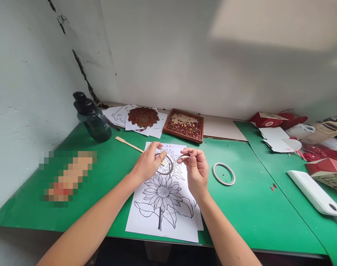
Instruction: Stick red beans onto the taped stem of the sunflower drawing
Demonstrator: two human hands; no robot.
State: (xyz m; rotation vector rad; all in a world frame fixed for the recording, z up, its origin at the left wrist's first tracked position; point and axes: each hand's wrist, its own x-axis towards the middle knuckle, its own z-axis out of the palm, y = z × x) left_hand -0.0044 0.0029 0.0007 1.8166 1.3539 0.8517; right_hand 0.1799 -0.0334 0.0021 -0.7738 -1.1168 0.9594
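My left hand (150,161) is closed on a roll of narrow tape (170,170), held upright above the paper. In my right hand (196,169) a short strip of tape (182,157) is pinched between thumb and fingers. Both hands hover over a sheet with a printed sunflower drawing (163,194). A second flower sheet (194,148) lies partly under it. To the right of my right hand, another roll of tape (224,174) lies flat on the green table.
A dark water bottle (92,119) stands at back left. Behind the sheets are a bean pile (143,117) on paper, a wooden tray (168,131) of mixed beans and a flat wooden stick (128,143). At right are a white device (315,193) and red boxes (268,120).
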